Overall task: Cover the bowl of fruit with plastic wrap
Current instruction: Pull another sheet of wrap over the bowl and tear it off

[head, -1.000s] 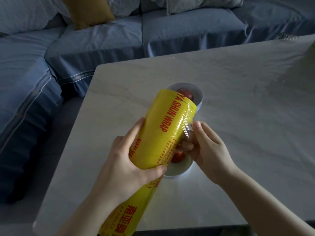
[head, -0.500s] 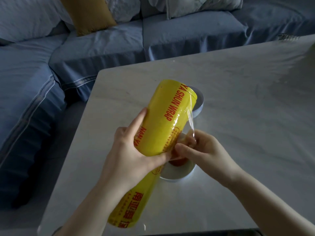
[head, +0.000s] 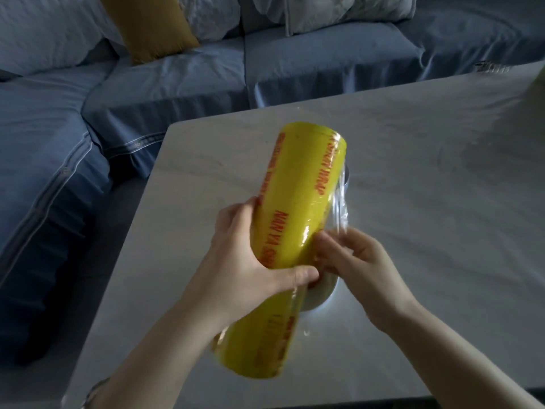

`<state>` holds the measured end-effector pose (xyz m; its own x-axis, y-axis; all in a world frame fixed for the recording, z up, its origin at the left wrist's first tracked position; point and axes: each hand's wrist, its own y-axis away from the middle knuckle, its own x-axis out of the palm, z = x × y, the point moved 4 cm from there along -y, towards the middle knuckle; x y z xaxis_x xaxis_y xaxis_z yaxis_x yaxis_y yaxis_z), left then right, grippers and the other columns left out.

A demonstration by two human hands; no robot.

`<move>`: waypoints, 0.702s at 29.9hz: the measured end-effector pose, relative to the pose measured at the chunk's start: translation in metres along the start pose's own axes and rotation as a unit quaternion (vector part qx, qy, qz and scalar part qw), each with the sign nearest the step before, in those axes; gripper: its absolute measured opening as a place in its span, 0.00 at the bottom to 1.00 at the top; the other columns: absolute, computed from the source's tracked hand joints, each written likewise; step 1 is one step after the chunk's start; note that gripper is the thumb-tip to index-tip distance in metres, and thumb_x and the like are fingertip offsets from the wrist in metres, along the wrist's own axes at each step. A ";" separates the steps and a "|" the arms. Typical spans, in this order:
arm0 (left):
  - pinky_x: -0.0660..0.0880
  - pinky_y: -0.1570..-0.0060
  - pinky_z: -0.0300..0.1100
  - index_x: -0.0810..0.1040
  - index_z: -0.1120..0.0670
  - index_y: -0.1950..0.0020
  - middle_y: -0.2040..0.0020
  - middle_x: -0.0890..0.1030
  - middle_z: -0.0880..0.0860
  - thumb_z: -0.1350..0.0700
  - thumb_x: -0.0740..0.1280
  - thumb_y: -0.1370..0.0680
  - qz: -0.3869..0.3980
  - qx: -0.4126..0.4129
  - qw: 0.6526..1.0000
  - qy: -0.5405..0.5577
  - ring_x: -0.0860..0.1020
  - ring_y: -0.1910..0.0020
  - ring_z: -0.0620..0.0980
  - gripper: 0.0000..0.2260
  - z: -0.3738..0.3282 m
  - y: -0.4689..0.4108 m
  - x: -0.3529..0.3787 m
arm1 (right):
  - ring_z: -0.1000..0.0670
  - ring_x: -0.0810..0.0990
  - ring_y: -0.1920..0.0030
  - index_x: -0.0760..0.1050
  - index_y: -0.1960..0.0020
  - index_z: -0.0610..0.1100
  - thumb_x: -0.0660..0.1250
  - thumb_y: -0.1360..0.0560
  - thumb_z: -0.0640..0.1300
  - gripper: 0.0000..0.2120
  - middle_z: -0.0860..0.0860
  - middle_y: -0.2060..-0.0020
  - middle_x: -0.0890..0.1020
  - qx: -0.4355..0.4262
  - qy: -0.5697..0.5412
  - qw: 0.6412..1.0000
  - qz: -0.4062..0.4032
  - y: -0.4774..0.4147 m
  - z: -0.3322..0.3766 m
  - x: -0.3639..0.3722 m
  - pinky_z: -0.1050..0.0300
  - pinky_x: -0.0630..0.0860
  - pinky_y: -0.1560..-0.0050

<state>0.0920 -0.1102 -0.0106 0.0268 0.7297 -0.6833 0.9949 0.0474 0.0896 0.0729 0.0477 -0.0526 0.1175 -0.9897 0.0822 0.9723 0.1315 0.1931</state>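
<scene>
While the bowl [head: 323, 295] sits on the bench [head: 442, 202] almost hidden beneath the roll of plastic wrap [head: 298, 208], with only slivers of its white rim showing and the fruit out of sight, we see the left hand [head: 247, 261] curled around the roll's middle and the right hand [head: 356, 261] pinching the loose film [head: 339, 208] at its side. We judge it best to steady the roll, draw the film evenly past the rim, and avoid bunching. A sofa [head: 177, 78] lies beyond.

Red capitals printed lengthwise on the yellow roll of plastic wrap [head: 295, 202] read "NAN YA", and the left hand [head: 250, 270] covers the next word. A blurred second line ends in "WRAP". The other red print is illegible.
</scene>
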 end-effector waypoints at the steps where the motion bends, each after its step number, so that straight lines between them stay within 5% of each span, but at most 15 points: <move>1: 0.72 0.39 0.47 0.53 0.37 0.28 0.35 0.62 0.39 0.28 0.72 0.49 0.036 0.014 0.999 0.001 0.67 0.36 0.42 0.54 -0.002 0.002 0.003 | 0.38 0.81 0.60 0.75 0.61 0.40 0.64 0.26 0.45 0.09 0.37 0.62 0.81 0.011 -0.007 1.000 -0.026 -0.002 -0.002 -0.006 0.39 0.78 0.48; 3: 0.71 0.37 0.51 0.46 0.29 0.30 0.32 0.62 0.37 0.30 0.71 0.48 0.110 0.017 0.994 0.024 0.65 0.33 0.43 0.52 -0.003 0.004 0.011 | 0.30 0.79 0.53 0.70 0.64 0.41 0.63 0.25 0.44 0.11 0.29 0.54 0.79 0.030 -0.035 0.998 -0.047 -0.006 -0.002 -0.015 0.34 0.76 0.47; 6: 0.79 0.47 0.48 0.49 0.21 0.38 0.38 0.71 0.33 0.40 0.75 0.45 0.158 -0.013 0.967 0.199 0.78 0.43 0.41 0.46 -0.006 0.006 0.019 | 0.32 0.81 0.53 0.67 0.60 0.41 0.63 0.25 0.44 0.09 0.29 0.52 0.78 0.036 -0.071 0.997 -0.018 -0.005 -0.004 -0.017 0.41 0.80 0.51; 10: 0.81 0.55 0.46 0.61 0.27 0.37 0.43 0.79 0.39 0.47 0.77 0.45 0.119 -0.016 0.944 0.308 0.82 0.48 0.46 0.42 0.000 0.000 0.018 | 0.44 0.81 0.61 0.68 0.58 0.40 0.62 0.25 0.44 0.07 0.34 0.60 0.80 0.033 -0.073 0.997 0.003 -0.006 -0.009 -0.016 0.57 0.81 0.62; 16: 0.80 0.61 0.44 0.67 0.31 0.38 0.47 0.83 0.47 0.52 0.76 0.46 0.087 -0.025 0.926 0.367 0.83 0.51 0.53 0.40 0.011 -0.002 0.008 | 0.54 0.77 0.71 0.67 0.61 0.40 0.63 0.33 0.50 0.12 0.50 0.72 0.75 0.050 -0.139 0.986 0.073 -0.004 -0.020 -0.016 0.60 0.79 0.65; 21: 0.80 0.62 0.44 0.66 0.31 0.37 0.49 0.83 0.46 0.50 0.76 0.47 0.088 -0.038 0.928 0.361 0.83 0.53 0.53 0.41 0.015 -0.001 0.010 | 0.55 0.78 0.68 0.76 0.55 0.38 0.79 0.43 0.53 0.25 0.50 0.68 0.81 0.101 -0.156 0.958 0.219 0.005 -0.027 -0.008 0.64 0.78 0.64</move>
<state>0.0925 -0.1137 -0.0286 0.0880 0.9961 0.0074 0.9708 -0.0874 0.2236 0.0826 0.0545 -0.0786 0.4092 -0.7756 0.4805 0.7802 0.5705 0.2565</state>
